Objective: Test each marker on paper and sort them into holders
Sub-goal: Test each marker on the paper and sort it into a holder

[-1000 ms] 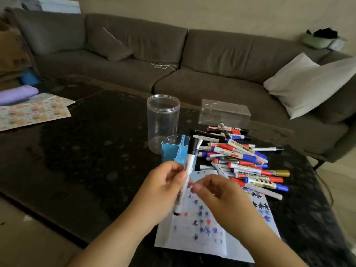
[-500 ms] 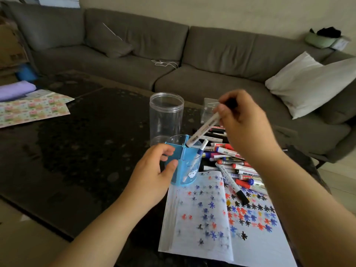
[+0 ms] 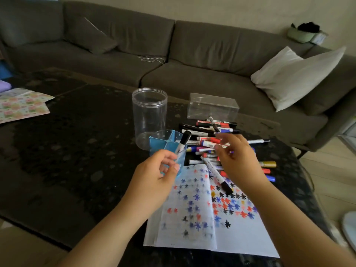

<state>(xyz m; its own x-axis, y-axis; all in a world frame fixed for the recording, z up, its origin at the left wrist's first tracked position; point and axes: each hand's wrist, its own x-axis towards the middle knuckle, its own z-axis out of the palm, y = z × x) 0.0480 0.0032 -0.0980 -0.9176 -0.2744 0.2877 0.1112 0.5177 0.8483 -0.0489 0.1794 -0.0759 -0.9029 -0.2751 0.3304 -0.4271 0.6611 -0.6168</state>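
A: Where is the marker that goes in a holder?

B: A white marker with a black cap [image 3: 182,143] stands tilted in the near right compartment of the blue plastic divided holder [image 3: 167,140], cap end up, leaning toward the pile.

A: And the left hand [image 3: 154,182]?

B: Its grip is on the holder's near side: fingers and thumb curl round the translucent blue wall, low down. It is apart from the marker inside.

A: The right hand [image 3: 238,160]?

B: It hovers over the heap of loose red, blue and black markers [image 3: 210,137], fingers loosely spread and somewhat blurred. That grip is slack and has hold of nothing that I can see.

A: What else is on the dark stone bench [image 3: 77,151]?

B: A tall clear plastic jar [image 3: 149,116] stands upright just behind the blue holder. A clear rectangular plastic box [image 3: 212,106] sits behind the pile. An open white notebook [image 3: 210,218], covered with red, blue and black star scribbles, lies nearest the person. Another white marker with a black cap [image 3: 215,175] lies across its top edge, cap end on the page. Sheets of floral patterned paper [image 3: 21,106] lie at the far left.
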